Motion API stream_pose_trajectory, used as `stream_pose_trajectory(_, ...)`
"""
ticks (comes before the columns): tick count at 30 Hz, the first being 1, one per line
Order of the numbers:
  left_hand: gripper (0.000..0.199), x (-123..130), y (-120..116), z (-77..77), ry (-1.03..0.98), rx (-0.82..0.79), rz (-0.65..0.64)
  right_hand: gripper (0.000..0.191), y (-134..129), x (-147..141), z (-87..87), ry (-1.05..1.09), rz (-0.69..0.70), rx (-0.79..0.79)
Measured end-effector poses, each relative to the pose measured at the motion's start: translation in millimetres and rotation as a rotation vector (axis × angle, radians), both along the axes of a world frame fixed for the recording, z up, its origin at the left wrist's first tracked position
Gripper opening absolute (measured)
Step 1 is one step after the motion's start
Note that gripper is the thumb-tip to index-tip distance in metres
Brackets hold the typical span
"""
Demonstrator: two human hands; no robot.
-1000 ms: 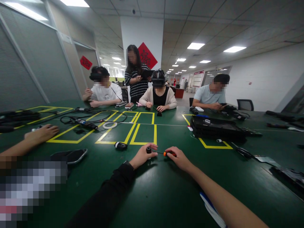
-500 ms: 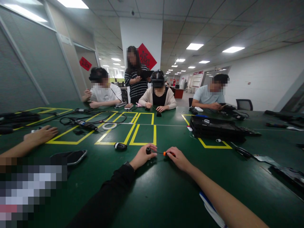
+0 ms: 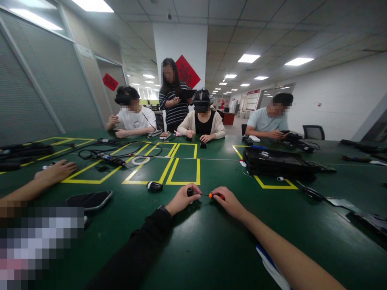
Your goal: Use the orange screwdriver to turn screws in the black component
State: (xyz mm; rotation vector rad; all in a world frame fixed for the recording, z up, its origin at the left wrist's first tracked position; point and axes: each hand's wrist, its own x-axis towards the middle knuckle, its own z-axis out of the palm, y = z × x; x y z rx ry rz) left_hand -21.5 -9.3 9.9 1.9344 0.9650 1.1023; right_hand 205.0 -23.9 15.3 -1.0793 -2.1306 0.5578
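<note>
Near the middle of the green table [image 3: 187, 249], my left hand [image 3: 183, 199] is closed around a small black cylindrical part [image 3: 190, 192]. My right hand [image 3: 228, 202] grips a screwdriver with an orange collar [image 3: 211, 195] and a red and black handle. The thin shaft runs leftward from the collar to the fingertips of my left hand. Its tip is hidden there or too small to make out. A black object with a white band [image 3: 154, 186] lies to the left of my left hand.
Another person's hand [image 3: 57, 171] rests at the left, near a dark tray [image 3: 90, 200]. Cables and a white ring [image 3: 140, 160] lie beyond. A black case [image 3: 276, 161] sits at the right. Several people are across the table.
The view has shifted very slightly. Both hands keep the same hold, and no clear movement of the screwdriver or the black part shows.
</note>
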Motion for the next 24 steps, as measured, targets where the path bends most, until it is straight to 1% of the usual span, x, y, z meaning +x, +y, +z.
stream_pose_trajectory(2,0.019,0.4,-0.5,0.1,0.016,-0.007,0.019,0.016,-1.1,-0.4,-0.9,0.013,-0.019,-0.012)
stream_pose_trajectory(5,0.018,1.1,-1.7,0.7,0.022,0.003,0.03,0.028,-2.2,-0.6,-2.4,0.035,-0.015,-0.053)
stream_pose_trajectory(7,0.018,1.3,-1.9,0.8,0.021,0.007,0.028,0.024,-2.0,-0.2,-2.0,0.034,-0.011,-0.064)
stream_pose_trajectory(8,0.018,1.3,-1.8,0.7,0.023,0.009,0.028,0.021,-1.7,0.1,-1.4,0.024,-0.011,-0.057)
stream_pose_trajectory(11,0.019,1.2,-1.0,0.2,0.025,0.009,0.035,0.02,-1.0,0.7,0.1,-0.016,0.003,-0.019)
stream_pose_trajectory(13,0.019,1.2,-0.8,0.2,0.025,0.008,0.033,0.014,-1.1,0.7,-0.3,-0.009,-0.006,-0.013)
stream_pose_trajectory(14,0.019,1.3,-0.9,0.4,0.027,0.009,0.031,0.015,-1.2,0.6,-0.9,-0.001,-0.013,-0.019)
stream_pose_trajectory(17,0.019,1.9,-2.4,2.0,0.031,0.011,0.034,0.025,-1.0,0.2,-2.8,0.028,-0.024,-0.052)
stream_pose_trajectory(20,0.02,2.3,-3.8,3.4,0.027,0.003,0.038,0.02,-0.3,0.1,-1.8,0.014,-0.021,-0.047)
stream_pose_trajectory(23,0.02,2.3,-3.9,3.3,0.015,0.004,0.031,0.022,-0.6,0.0,1.0,-0.033,0.004,-0.005)
stream_pose_trajectory(24,0.02,2.2,-3.7,2.9,0.011,0.005,0.028,0.019,-1.0,-0.1,1.6,-0.034,0.003,0.002)
